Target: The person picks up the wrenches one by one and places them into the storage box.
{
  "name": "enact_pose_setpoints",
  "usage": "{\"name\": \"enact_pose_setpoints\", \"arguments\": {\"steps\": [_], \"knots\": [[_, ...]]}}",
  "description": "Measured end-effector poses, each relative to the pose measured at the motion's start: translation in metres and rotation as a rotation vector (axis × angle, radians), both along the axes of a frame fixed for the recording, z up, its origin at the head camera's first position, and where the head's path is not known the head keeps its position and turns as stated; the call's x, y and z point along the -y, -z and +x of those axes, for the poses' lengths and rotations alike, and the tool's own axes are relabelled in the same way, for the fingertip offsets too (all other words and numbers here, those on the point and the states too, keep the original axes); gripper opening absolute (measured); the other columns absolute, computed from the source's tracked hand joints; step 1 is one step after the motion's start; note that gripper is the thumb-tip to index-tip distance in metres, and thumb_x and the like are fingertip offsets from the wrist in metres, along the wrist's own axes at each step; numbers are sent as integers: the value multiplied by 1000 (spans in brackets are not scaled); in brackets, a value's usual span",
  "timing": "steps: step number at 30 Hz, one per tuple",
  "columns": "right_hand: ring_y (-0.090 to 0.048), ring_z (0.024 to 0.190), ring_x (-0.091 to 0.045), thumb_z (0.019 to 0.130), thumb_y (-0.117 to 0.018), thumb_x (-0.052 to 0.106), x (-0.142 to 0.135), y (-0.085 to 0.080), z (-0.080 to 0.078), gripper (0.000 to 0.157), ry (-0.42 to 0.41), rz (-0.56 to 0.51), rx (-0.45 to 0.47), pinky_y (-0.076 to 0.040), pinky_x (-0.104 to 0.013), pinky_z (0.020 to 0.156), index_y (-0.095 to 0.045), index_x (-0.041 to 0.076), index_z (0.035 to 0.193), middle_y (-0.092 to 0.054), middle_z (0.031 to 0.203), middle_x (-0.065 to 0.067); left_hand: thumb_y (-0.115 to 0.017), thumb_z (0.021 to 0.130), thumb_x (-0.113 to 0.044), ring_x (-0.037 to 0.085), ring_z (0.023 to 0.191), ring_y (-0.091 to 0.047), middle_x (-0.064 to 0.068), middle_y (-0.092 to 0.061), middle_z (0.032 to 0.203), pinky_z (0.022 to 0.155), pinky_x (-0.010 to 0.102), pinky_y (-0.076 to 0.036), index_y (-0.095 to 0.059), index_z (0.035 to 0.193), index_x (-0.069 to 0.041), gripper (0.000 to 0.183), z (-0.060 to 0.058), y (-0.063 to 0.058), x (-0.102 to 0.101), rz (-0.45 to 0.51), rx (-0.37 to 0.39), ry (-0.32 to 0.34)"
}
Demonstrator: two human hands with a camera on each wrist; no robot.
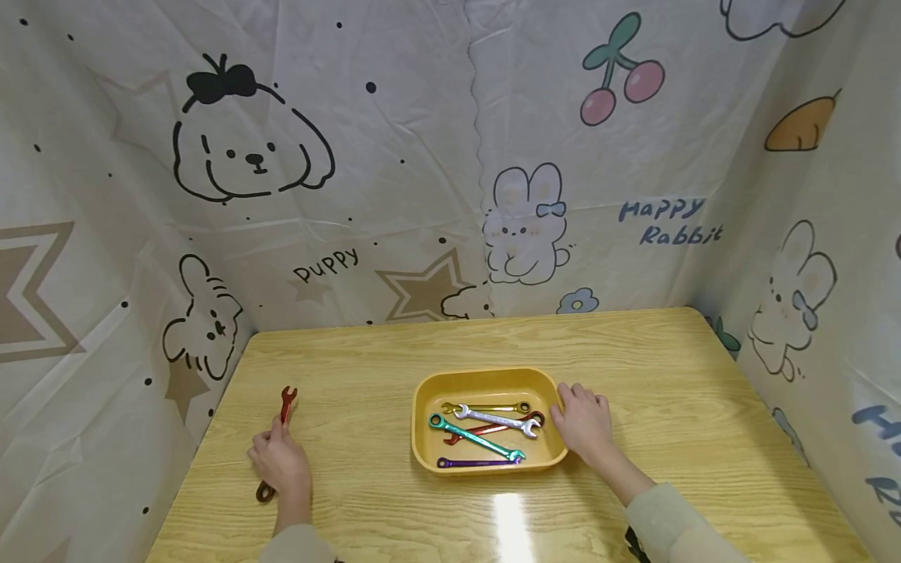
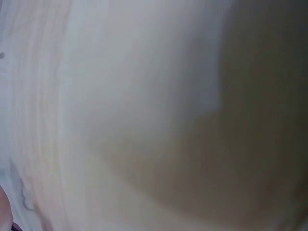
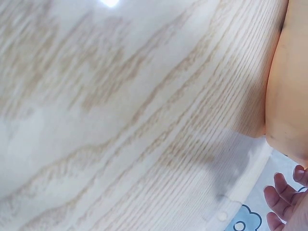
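Note:
On the left of the table, my left hand grips a red combination wrench. Its open-jaw end points away past the fingers, and a dark ring end shows below the hand. At mid-table sits a yellow plastic tray. My right hand holds the tray's right rim, its other fingers loosely bent outside the wall. Inside lie a gold wrench, a silver wrench, another red wrench, a green wrench and a purple wrench. The left wrist view is blurred.
The wooden table has light glare near its front. A white curtain with cartoon prints stands behind the table and along both sides.

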State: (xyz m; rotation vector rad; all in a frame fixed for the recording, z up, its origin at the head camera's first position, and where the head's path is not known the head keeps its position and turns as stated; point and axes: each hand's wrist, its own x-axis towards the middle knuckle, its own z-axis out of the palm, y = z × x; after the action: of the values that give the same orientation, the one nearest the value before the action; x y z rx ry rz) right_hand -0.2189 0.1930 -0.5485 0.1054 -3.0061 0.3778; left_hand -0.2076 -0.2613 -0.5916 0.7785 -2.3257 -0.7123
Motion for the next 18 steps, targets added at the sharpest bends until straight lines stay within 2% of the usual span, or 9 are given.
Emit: {"name": "enact_pose_setpoints", "arguments": {"steps": [9, 18], "knots": [[-52, 98, -35, 89, -50, 27, 0, 0, 0, 34, 3, -6, 9, -33, -53, 86, -54, 3, 113, -56, 103, -17, -54, 91, -11, 44, 86, -44, 27, -54, 96, 68, 53, -37, -62, 112, -1, 25, -8, -5, -13, -65, -113, 55], [-52, 95, -35, 89, -51, 26, 0, 1, 0, 32, 0, -8, -1, -33, -53, 85, -54, 4, 111, -56, 101, -17, -58, 87, -6, 43, 85, -46, 26, -55, 94, 69, 51, -39, -63, 110, -3, 24, -16, -12, -25, -137, -141, 95]]}}
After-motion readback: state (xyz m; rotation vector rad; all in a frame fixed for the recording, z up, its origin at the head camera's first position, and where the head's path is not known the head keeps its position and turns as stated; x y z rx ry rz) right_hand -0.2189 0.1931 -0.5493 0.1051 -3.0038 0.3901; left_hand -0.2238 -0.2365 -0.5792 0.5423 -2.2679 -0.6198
